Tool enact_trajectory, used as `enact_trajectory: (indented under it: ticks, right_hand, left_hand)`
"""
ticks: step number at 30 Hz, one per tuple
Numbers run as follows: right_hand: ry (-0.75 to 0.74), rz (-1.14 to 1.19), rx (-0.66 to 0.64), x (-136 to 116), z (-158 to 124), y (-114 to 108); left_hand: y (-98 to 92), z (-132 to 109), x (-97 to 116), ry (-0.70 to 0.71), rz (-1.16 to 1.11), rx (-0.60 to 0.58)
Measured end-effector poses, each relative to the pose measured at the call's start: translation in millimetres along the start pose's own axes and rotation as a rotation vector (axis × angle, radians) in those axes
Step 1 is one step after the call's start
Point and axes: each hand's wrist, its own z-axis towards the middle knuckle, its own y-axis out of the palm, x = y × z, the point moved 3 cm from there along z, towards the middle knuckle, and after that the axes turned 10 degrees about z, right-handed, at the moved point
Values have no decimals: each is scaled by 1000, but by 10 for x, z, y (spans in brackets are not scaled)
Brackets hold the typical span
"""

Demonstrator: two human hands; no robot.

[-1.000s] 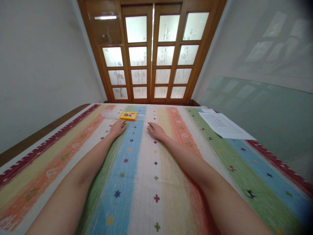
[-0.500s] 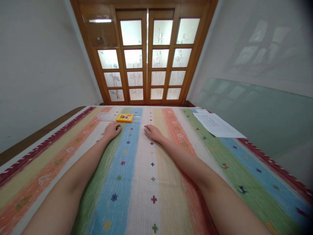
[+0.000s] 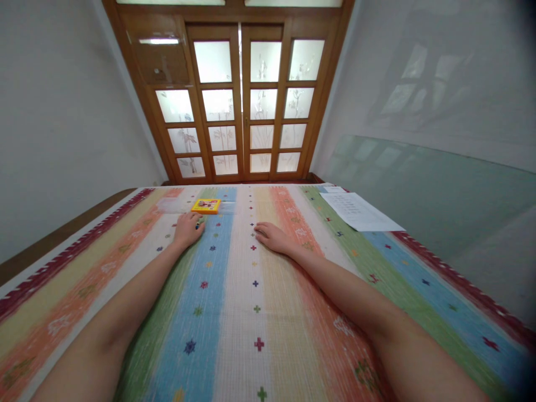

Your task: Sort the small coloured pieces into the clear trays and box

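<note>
On the striped tablecloth (image 3: 243, 301), my left hand (image 3: 188, 229) lies with its fingers curled just in front of a flat yellow box (image 3: 206, 206). Something small and dark shows between the thumb and fingers, too small to name. My right hand (image 3: 271, 237) rests on the cloth right of the middle, palm down. Its fingers are loosely bent and point left, with nothing seen in them. The yellow box has a picture on its top and lies on or beside a clear plastic sheet (image 3: 170, 205).
White printed paper sheets (image 3: 358, 211) lie at the far right of the table. Beyond the far edge stand wooden doors (image 3: 238, 134) with glass panes. A pale glass panel (image 3: 419, 190) leans along the right wall.
The view has turned slightly, so the box and doors appear further left. My right hand has drawn back a little toward me; my left hand has shifted slightly, still near the box.
</note>
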Motion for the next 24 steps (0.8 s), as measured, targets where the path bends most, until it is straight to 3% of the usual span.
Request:
enact_trajectory:
  ticks: [6,10,13,24]
  right_hand:
    - [40,-102,40,-78,-13,-8]
    - [63,-127,49,-17,-46,-55]
    - [53,-126,19,32,-86,-85]
    - [138,-169,-97,158,-118,66]
  left_hand:
    - [143,3,1035,351,-158,-149]
    - [299,28,1497,339,-133,-234]
    - [338,-6,1584,341,-106,-294]
    - [260,-162,1487,394,-97,-398]
